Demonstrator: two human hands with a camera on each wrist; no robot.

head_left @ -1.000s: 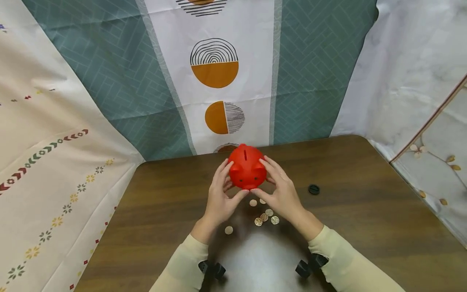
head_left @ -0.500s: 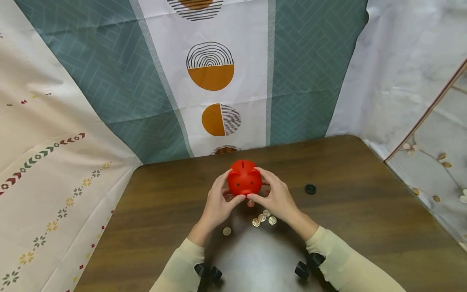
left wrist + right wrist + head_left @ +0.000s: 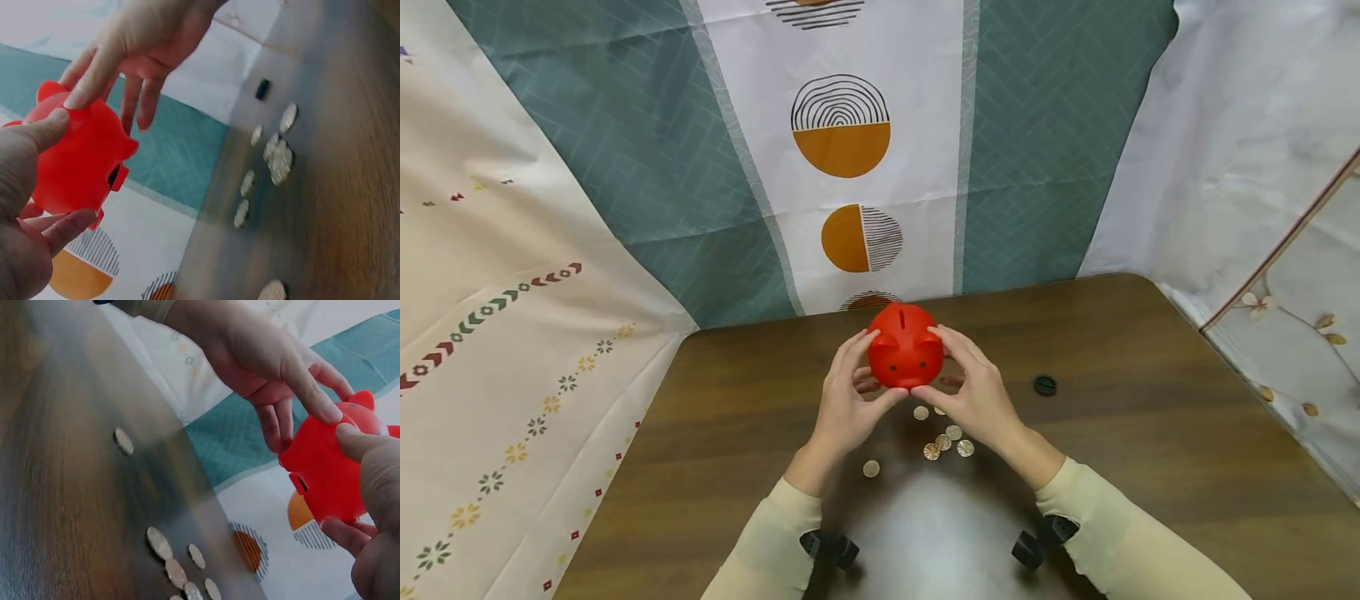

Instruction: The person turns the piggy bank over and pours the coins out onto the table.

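Observation:
A red piggy bank (image 3: 906, 346) is held up over the wooden table, its snout toward me and its coin slot on top. My left hand (image 3: 846, 408) grips its left side, thumb under the snout and fingers spread along the flank. On the other side my right hand (image 3: 981, 398) grips it the same way, and the two thumbs nearly meet. Both wrist views reveal a dark hole (image 3: 114, 177) in the belly, between the stubby feet. Several gold-coloured coins (image 3: 953, 433) lie on the table below and in front of the bank.
A round black plug (image 3: 1045, 385) lies on the table (image 3: 1150, 433) right of the hands. One coin (image 3: 871, 468) sits apart toward the left. Patterned cloth (image 3: 842, 125) hangs behind the table's far edge, with more cloth at both sides.
Both hands lowered the piggy bank, tipping its face up into view, then brought it back up to nearly its earlier place. The coins and plug stay where they were.

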